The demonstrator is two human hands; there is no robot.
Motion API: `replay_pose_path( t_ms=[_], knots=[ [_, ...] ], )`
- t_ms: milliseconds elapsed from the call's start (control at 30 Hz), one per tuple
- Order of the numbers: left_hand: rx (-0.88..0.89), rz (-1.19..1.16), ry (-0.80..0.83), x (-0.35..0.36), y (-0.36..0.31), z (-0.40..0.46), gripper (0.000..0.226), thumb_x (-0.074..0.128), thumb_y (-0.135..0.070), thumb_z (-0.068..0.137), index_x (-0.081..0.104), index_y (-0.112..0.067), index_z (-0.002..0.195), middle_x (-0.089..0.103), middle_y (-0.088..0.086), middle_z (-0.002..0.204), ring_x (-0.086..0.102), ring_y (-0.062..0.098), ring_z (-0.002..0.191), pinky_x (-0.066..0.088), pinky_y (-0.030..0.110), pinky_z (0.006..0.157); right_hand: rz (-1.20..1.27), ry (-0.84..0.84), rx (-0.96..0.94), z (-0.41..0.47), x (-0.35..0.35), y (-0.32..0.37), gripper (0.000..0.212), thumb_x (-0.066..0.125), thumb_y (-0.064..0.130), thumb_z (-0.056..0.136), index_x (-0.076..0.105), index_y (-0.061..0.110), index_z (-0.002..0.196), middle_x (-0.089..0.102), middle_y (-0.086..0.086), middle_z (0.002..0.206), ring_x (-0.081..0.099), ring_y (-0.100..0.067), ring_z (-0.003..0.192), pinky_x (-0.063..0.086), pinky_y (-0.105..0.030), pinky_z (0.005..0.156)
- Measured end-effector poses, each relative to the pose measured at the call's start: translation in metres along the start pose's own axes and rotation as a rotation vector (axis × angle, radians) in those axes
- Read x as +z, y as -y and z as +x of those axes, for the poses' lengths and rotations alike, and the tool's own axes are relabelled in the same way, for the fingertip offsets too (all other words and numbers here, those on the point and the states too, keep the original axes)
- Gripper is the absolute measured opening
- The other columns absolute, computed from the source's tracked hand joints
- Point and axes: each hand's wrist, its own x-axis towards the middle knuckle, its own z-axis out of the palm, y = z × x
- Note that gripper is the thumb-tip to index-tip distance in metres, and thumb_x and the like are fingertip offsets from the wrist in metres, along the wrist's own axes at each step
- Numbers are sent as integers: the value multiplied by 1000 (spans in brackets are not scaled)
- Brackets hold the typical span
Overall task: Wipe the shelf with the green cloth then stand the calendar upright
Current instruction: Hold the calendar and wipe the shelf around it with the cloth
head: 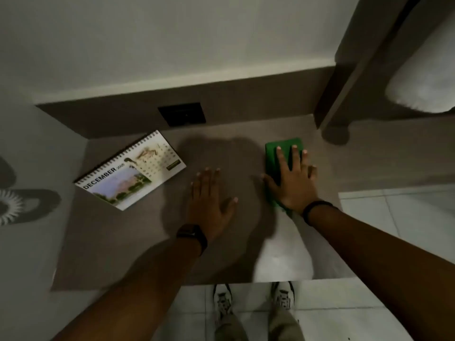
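Note:
A folded green cloth [277, 153] lies on the grey-brown shelf [138, 239], right of centre. My right hand [294, 183] presses flat on top of it with fingers spread, covering its near half. My left hand [209, 205] rests flat on the bare shelf at the middle, fingers apart, holding nothing. A spiral-bound desk calendar [130, 172] showing "DECEMBER" lies flat on the shelf to the left, turned at an angle, about a hand's width from my left hand.
A dark wall socket plate [182, 114] sits in the low back panel behind the shelf. A dark wooden post [344, 94] rises at the back right, with white bedding [426, 84] beyond. White floor tiles and my shoes [253, 303] show below the shelf's front edge.

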Motion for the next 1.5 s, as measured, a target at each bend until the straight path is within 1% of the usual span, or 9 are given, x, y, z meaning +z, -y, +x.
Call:
replay_pose_path(
  t_ms=[133,333,500,767,933,1033,1133,1300,1500],
  knots=[
    [-42,102,30,16,7,-3,91,48,-68,96,25,-18,168,33,16,171,26,40,158,22,59,127,-82,-68,49,11,18,3,90,21,83,89,1,31,161,3,-17,170,1,-45,154,15,-68,117],
    [-20,117,71,22,14,-7,88,39,-73,98,20,-24,169,26,14,174,19,39,161,17,60,129,-94,-208,54,12,38,7,68,42,35,99,18,18,161,21,-22,166,18,-44,152,29,-62,116],
    [15,41,21,-14,29,-14,87,53,-61,98,24,-19,168,22,15,175,13,39,162,13,60,130,152,-288,-12,-6,43,31,56,47,15,101,33,5,154,37,-24,159,32,-39,147,33,-54,118],
    [31,189,-249,-140,138,-7,95,66,-44,93,18,-13,169,12,18,177,7,40,164,5,58,132,675,-277,-146,-40,71,180,54,41,24,105,29,19,157,31,-7,165,23,-20,153,25,-49,124],
    [-12,368,-64,-175,192,-1,96,53,-65,97,10,-21,170,20,16,175,21,39,161,19,61,129,689,-321,-248,-22,82,281,61,45,17,103,24,19,160,19,-7,169,7,-23,156,20,-45,121],
    [16,316,-4,-174,197,-2,99,59,-61,94,11,-17,169,28,14,173,31,35,157,29,58,126,696,-326,-235,-14,92,315,67,47,10,101,18,22,160,8,-6,170,0,-31,156,14,-44,121],
    [38,292,-30,-170,200,-3,101,65,-57,94,13,-14,169,27,14,174,29,34,159,25,55,129,728,-285,-242,-12,106,336,70,50,11,100,15,21,160,2,-8,169,-5,-36,156,18,-59,124],
    [105,359,-29,-171,205,-4,98,65,-53,94,18,-10,168,28,16,173,31,37,157,26,56,128,625,-285,-352,-23,135,339,65,52,19,99,23,21,157,9,-13,167,-4,-35,152,29,-63,116],
    [117,433,46,-170,209,-2,93,43,-64,101,9,-12,170,18,15,177,18,35,162,8,50,131,661,-275,-89,-3,121,349,81,56,36,96,9,23,161,-4,-13,169,-3,-42,154,21,-59,122]
  ],
)
